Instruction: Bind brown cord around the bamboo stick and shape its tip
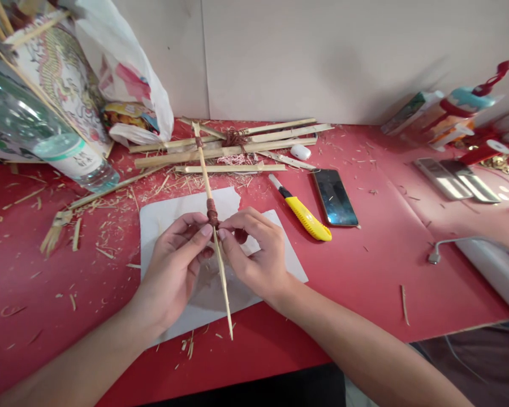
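Note:
Between my hands, above a white sheet of paper point(263, 265), is a thin bamboo stick point(221, 271) with brown cord point(212, 210) wound round its middle. My left hand point(176, 260) pinches the stick just below the winding, thumb and fingers closed on it. The thumb and index finger of my right hand point(257, 249) pinch the cord at the winding's lower end. At its far end the stick carries another small brown binding. Its pointed near end hangs over the paper's front edge.
A yellow craft knife point(307, 217) and a phone point(336, 196) lie to the right. Behind are several bamboo strips point(237, 148) and a white earbud case point(300, 151). A water bottle point(74, 152) leans at left. Shavings litter the red table point(365, 271). A cable plug point(434, 257) lies farther right.

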A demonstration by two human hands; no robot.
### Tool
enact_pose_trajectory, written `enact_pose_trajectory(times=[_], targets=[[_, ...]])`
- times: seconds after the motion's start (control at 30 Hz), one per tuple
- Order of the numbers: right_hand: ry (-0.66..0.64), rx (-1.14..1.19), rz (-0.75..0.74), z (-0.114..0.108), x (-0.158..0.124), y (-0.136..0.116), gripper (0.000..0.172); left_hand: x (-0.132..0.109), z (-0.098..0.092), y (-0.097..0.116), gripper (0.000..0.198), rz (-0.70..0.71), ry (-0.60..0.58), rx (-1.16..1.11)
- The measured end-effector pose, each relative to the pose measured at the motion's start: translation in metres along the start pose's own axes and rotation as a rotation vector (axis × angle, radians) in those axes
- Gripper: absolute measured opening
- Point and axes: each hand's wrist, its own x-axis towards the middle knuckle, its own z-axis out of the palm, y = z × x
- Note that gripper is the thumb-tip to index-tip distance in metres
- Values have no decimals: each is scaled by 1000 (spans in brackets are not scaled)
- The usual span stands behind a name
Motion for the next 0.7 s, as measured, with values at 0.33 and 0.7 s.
enact_pose_trajectory(times=[0.33,0.7], targets=[[-43,-58,110,-1,4,-1,10,7,-6,-5,23,20,10,35],[-137,-15,148,-1,7,5,7,5,-5,-3,18,9,-18,73]])
